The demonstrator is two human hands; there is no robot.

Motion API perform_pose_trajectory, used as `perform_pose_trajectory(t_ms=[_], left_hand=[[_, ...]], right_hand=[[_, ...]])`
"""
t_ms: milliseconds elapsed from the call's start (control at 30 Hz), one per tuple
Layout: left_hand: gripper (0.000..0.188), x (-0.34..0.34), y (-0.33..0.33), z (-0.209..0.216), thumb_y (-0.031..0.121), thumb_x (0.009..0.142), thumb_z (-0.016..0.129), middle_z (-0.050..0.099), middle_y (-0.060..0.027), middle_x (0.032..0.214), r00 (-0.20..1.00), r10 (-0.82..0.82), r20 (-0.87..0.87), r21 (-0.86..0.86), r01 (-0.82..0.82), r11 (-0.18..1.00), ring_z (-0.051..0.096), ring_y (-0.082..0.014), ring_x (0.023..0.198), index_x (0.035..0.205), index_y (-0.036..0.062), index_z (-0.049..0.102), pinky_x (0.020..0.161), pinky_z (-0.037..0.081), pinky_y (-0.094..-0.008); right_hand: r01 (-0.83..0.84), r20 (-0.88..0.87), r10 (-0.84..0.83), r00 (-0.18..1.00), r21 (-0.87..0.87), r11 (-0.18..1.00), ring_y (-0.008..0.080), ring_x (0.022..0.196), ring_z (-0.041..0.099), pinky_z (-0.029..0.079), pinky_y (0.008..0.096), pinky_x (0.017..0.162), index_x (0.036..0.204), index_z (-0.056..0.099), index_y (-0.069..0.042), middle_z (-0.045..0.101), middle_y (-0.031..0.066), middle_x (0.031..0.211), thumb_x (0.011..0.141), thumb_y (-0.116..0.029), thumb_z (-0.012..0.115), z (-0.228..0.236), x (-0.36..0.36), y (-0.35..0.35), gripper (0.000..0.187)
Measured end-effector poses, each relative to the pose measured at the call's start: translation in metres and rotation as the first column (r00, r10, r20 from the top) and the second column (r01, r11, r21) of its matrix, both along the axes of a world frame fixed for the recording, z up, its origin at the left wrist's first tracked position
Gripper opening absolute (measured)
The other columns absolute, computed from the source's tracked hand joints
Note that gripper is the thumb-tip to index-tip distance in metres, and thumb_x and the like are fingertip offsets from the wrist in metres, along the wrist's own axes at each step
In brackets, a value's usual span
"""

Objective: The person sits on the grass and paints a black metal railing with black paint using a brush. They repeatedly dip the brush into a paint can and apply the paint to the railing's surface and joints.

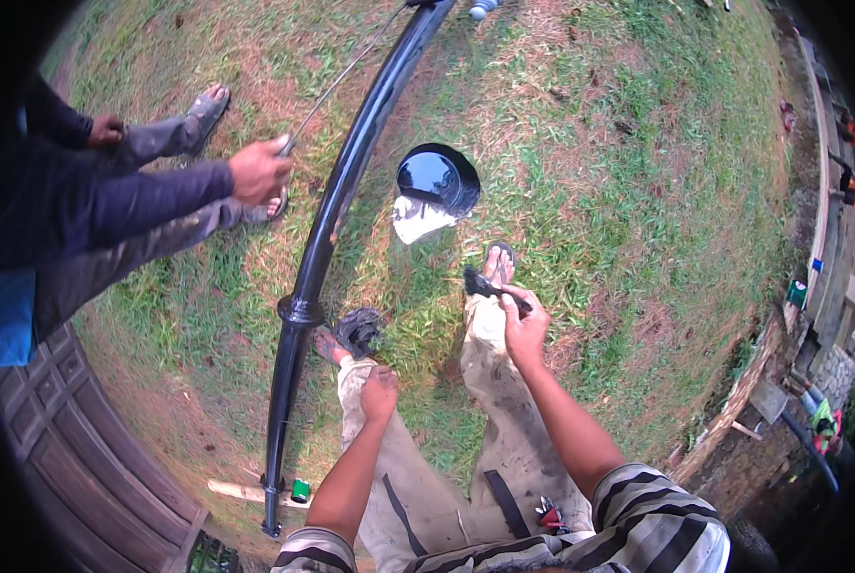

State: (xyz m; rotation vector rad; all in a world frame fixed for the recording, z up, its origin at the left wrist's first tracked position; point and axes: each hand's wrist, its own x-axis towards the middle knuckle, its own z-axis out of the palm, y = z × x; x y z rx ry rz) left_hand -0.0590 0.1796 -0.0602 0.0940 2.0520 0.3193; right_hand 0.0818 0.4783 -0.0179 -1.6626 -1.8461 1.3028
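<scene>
My right hand (527, 329) grips a paintbrush (482, 284) with black-coated bristles, held above my right knee. My left hand (380, 392) rests on my left knee with its fingers curled in; whether anything is in them is hidden. Just beyond it, by my left foot, is a crumpled black cloth-like bundle (358, 331). A long, glossy black pole (337, 205) with a ringed collar (299, 311) slants past on my left. Ahead of me a round container of black paint (437, 177) stands on the grass, a white patch on its near side.
A co-worker's hand (260, 172) at the left holds a thin rod (346, 74) beside the pole. Near the pole's lower end are a wooden stick (238, 490) and a green can (300, 491). Dark panelled woodwork (93, 430) lies lower left; planks (822, 181) edge the right.
</scene>
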Motion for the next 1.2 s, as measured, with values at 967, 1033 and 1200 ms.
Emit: perform_pose_trajectory(t_ms=[967, 1033, 1200], left_hand=[[0.029, -0.118, 0.558, -0.086, 0.025, 0.099, 0.076, 0.071, -0.0091, 0.086, 0.806, 0.592, -0.016, 0.424, -0.531, 0.734, 0.065, -0.015, 0.068, 0.097, -0.0032, 0.068, 0.055, 0.052, -0.0274], [0.034, -0.115, 0.592, -0.105, 0.027, 0.098, 0.078, 0.071, -0.0106, 0.081, 0.822, 0.566, 0.056, 0.443, -0.529, 0.724, 0.066, -0.0162, 0.068, 0.089, -0.0039, 0.067, 0.055, 0.052, -0.028], [0.05, -0.114, 0.667, -0.115, 0.04, 0.096, 0.078, 0.07, -0.0128, 0.081, 0.874, 0.484, -0.046, 0.472, -0.408, 0.782, 0.069, -0.0198, 0.067, 0.084, -0.0071, 0.067, 0.056, 0.055, -0.0295]], right_hand=[[0.284, 0.102, -0.282, 0.954, -0.008, 0.959, 0.0221, 0.081, 0.066, 0.053, 0.0348, 0.074, 0.115, 0.075, -0.005, 0.068, 0.0112, 0.094, 0.097, -0.01, 0.071, 0.122, 0.108, 0.344, 0.019], [0.263, 0.112, -0.265, 0.958, 0.031, 0.964, 0.0275, 0.083, 0.07, 0.054, 0.0369, 0.075, 0.116, 0.075, -0.007, 0.069, 0.0134, 0.096, 0.097, -0.012, 0.072, 0.13, 0.081, 0.385, 0.02], [0.263, -0.039, -0.261, 0.965, 0.086, 0.961, 0.0335, 0.091, 0.07, 0.055, 0.0418, 0.081, 0.116, 0.074, -0.006, 0.07, 0.0158, 0.099, 0.097, -0.012, 0.072, 0.106, 0.042, 0.439, 0.021]])
